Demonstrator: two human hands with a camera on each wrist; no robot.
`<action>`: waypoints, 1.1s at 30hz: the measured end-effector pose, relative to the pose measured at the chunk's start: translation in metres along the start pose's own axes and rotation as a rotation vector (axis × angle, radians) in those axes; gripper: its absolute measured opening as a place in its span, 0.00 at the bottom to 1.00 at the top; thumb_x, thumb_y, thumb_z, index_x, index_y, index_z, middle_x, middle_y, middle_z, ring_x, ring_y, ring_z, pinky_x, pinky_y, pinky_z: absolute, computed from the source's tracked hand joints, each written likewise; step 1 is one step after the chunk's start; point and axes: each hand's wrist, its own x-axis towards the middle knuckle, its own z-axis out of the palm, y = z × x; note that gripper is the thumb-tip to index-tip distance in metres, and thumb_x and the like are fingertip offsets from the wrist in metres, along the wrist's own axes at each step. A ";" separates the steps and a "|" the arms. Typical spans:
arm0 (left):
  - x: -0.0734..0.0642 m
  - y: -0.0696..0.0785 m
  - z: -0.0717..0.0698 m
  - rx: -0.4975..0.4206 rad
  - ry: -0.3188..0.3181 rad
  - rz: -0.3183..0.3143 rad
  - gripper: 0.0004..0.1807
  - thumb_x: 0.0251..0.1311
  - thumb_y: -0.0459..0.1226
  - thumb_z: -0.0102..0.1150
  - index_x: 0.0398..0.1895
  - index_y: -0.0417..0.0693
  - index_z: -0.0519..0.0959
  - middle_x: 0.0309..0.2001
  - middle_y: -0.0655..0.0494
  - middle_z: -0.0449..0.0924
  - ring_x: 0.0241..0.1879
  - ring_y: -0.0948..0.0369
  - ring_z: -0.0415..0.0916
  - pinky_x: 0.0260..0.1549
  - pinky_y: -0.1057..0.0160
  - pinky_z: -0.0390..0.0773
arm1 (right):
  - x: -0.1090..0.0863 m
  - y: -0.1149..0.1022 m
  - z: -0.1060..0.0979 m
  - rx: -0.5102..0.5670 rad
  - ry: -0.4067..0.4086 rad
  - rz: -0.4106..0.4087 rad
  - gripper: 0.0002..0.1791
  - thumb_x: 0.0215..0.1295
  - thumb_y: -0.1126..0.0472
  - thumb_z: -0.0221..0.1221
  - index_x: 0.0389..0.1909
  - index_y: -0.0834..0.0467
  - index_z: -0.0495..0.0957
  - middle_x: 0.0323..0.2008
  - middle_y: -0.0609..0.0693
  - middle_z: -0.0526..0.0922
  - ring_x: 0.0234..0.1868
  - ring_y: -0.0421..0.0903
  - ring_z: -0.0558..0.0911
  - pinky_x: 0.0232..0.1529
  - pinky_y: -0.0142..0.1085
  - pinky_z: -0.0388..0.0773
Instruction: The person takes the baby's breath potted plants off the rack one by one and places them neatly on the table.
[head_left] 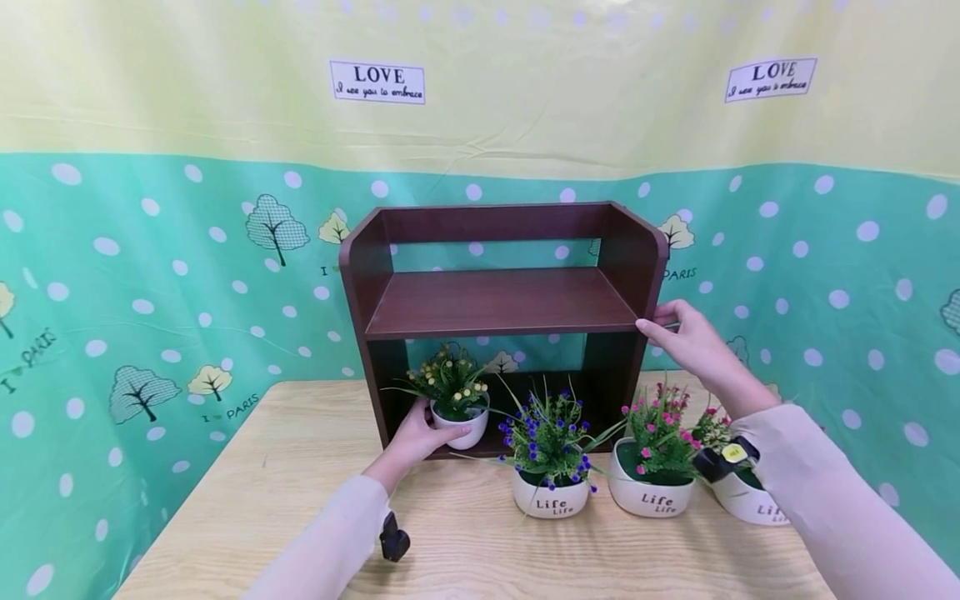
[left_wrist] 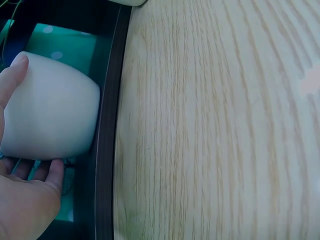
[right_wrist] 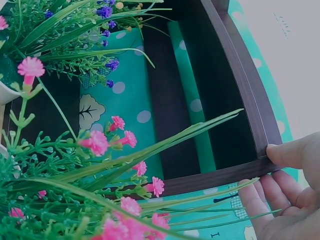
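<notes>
A dark brown two-tier wooden shelf (head_left: pixel 502 300) stands on the table. My left hand (head_left: pixel 408 442) grips a white pot of artificial yellow flowers (head_left: pixel 467 429) at the left end of the lower tier. In the left wrist view, the thumb lies on one side of the white pot (left_wrist: pixel 52 110) and the fingertips on the other, just behind the shelf's front strip (left_wrist: pixel 106 165). My right hand (head_left: pixel 693 346) holds the shelf's right side panel at middle-board height. The right wrist view shows its thumb on the panel's front edge (right_wrist: pixel 261 145) and its fingers curled around the outer side.
In front of the shelf's right half stand white "Life" pots with blue flowers (head_left: pixel 551 496), pink flowers (head_left: pixel 654 492) and a third plant (head_left: pixel 750 500), partly covered by my right forearm. A patterned green and yellow curtain (head_left: pixel 187 275) hangs behind the wood-grain table (head_left: pixel 247 492).
</notes>
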 end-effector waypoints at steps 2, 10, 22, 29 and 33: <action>-0.001 0.000 -0.001 0.000 0.003 -0.001 0.51 0.50 0.47 0.78 0.74 0.48 0.58 0.66 0.43 0.68 0.64 0.46 0.69 0.57 0.47 0.74 | 0.000 0.000 0.000 -0.002 -0.001 0.002 0.36 0.76 0.44 0.52 0.65 0.72 0.59 0.56 0.67 0.69 0.52 0.63 0.76 0.56 0.56 0.71; -0.007 0.001 -0.008 -0.033 -0.022 -0.010 0.50 0.49 0.46 0.79 0.73 0.48 0.60 0.66 0.44 0.69 0.64 0.46 0.70 0.56 0.49 0.76 | 0.001 0.000 -0.002 0.004 -0.004 0.005 0.37 0.76 0.44 0.52 0.65 0.72 0.58 0.57 0.68 0.68 0.53 0.63 0.76 0.55 0.56 0.71; -0.022 0.012 -0.016 -0.040 -0.037 -0.001 0.49 0.52 0.40 0.78 0.73 0.42 0.58 0.65 0.39 0.69 0.61 0.42 0.72 0.55 0.49 0.76 | 0.002 0.002 0.000 0.013 -0.010 0.016 0.38 0.75 0.42 0.52 0.66 0.71 0.58 0.58 0.68 0.68 0.54 0.63 0.74 0.56 0.57 0.70; -0.031 0.015 -0.020 -0.075 -0.050 -0.009 0.46 0.53 0.36 0.76 0.72 0.40 0.59 0.65 0.37 0.68 0.62 0.41 0.71 0.57 0.49 0.74 | 0.003 0.002 -0.001 0.014 -0.010 0.009 0.38 0.75 0.43 0.52 0.66 0.71 0.58 0.57 0.68 0.68 0.53 0.62 0.75 0.55 0.55 0.71; -0.034 0.014 -0.024 -0.099 -0.074 0.002 0.46 0.52 0.36 0.76 0.72 0.40 0.59 0.65 0.38 0.69 0.63 0.41 0.71 0.57 0.49 0.75 | 0.002 0.003 -0.001 0.010 -0.008 0.012 0.38 0.75 0.42 0.52 0.66 0.71 0.58 0.57 0.68 0.67 0.53 0.63 0.74 0.55 0.55 0.71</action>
